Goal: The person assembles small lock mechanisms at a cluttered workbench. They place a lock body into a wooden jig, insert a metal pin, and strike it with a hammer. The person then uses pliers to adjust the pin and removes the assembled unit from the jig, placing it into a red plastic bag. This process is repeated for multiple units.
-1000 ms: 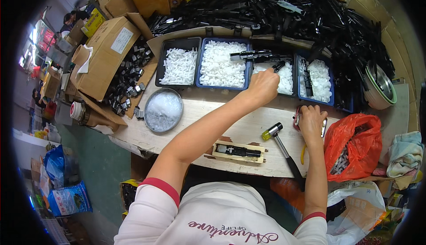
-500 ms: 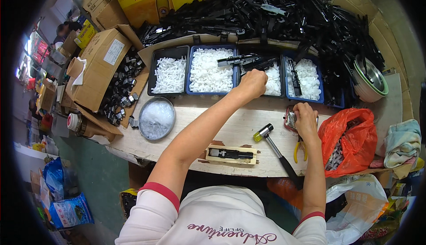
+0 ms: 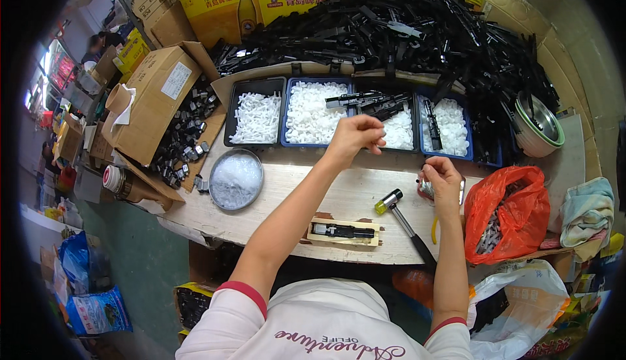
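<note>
My left hand (image 3: 357, 139) hovers at the front edge of the bins, its fingers curled together; whatever they hold is too small to make out. Close by are a bin of white plastic pieces (image 3: 399, 132) and several black slotted parts (image 3: 385, 104) lying across it. My right hand (image 3: 442, 179) is over a small container (image 3: 426, 189) of shiny bits, fingertips pinched, their contents hidden. A black part (image 3: 342, 231) lies in a pale wooden holder (image 3: 379, 235) at the table's front. Between holder and right forearm rests a hammer (image 3: 407, 226) with a yellow-and-black head.
A black bin (image 3: 255, 115) and blue bins (image 3: 314, 115) hold white pieces. Behind them rises a heap of black parts (image 3: 391, 34). A round metal dish (image 3: 236, 179) and a carton (image 3: 153, 105) stand left; a red bag (image 3: 508, 210) and stacked bowls (image 3: 540, 125) stand right.
My left hand has drawn back toward me and left, off the bin with the black parts. My right hand stays at the small container, slightly lower. The whole view has shifted a little.
</note>
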A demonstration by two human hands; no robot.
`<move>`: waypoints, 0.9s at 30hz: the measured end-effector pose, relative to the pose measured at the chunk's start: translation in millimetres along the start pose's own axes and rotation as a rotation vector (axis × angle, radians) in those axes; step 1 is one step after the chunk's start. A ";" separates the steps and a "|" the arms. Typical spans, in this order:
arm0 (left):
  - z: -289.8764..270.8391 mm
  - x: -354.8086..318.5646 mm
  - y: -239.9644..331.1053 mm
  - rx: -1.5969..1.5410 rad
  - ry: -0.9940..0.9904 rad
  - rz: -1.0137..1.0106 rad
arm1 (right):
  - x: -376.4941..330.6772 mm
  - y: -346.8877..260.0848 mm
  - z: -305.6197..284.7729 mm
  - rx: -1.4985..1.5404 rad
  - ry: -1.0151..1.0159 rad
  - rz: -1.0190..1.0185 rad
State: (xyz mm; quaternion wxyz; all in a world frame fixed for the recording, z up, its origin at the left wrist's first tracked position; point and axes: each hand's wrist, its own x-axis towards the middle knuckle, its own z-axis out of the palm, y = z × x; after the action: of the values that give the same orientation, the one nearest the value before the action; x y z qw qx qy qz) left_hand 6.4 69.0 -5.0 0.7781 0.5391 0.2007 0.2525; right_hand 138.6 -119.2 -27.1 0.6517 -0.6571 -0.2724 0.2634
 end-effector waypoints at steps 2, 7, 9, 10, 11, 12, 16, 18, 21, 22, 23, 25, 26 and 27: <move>-1.5 -30.0 -2.6 -0.076 -0.046 -0.014 | -14.7 -19.9 17.5 0.126 -0.037 0.104; 2.6 -106.6 -18.1 -0.299 -0.093 -0.018 | -46.8 -27.9 58.5 0.406 -0.224 0.076; -1.3 -122.1 -22.6 -0.332 -0.117 0.010 | -53.8 -28.7 69.2 0.407 -0.271 0.125; -2.6 -128.2 -23.6 -0.351 -0.124 0.021 | -57.0 -28.4 73.1 0.407 -0.292 0.150; -3.7 -131.2 -23.3 -0.341 -0.116 0.032 | -58.7 -29.4 76.0 0.394 -0.318 0.168; -4.7 -133.7 -23.1 -0.332 -0.109 0.043 | -60.8 -30.4 78.5 0.388 -0.323 0.175; -6.1 -140.0 -20.2 -0.297 -0.067 0.057 | -64.9 -37.3 82.6 0.367 -0.353 0.207; -6.3 -142.7 -20.8 -0.232 -0.054 0.101 | -64.3 -38.0 83.0 0.357 -0.370 0.230; -5.7 -146.2 -23.4 -0.079 -0.031 0.241 | -62.8 -34.9 83.1 0.342 -0.397 0.267; -5.7 -146.9 -24.3 -0.018 -0.023 0.299 | -63.6 -32.6 83.5 0.335 -0.407 0.280; -6.6 -148.6 -23.7 0.017 -0.032 0.305 | -64.9 -30.9 84.0 0.331 -0.418 0.294; -9.7 -152.0 -21.5 0.087 -0.053 0.315 | -70.6 -34.0 87.5 -0.013 -0.401 0.035; -12.5 -154.6 -22.0 0.120 -0.053 0.316 | -74.4 -35.1 90.8 -0.184 -0.392 -0.093; -15.5 -156.9 -22.9 0.154 -0.053 0.317 | -77.7 -35.0 94.1 -0.423 -0.360 -0.433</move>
State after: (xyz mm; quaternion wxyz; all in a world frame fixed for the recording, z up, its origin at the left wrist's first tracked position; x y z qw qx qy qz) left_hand -122.8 -21.9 -25.5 0.6900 0.6283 0.1111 0.3416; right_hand 16.8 -106.5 6.1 0.4834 -0.6475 -0.5645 0.1685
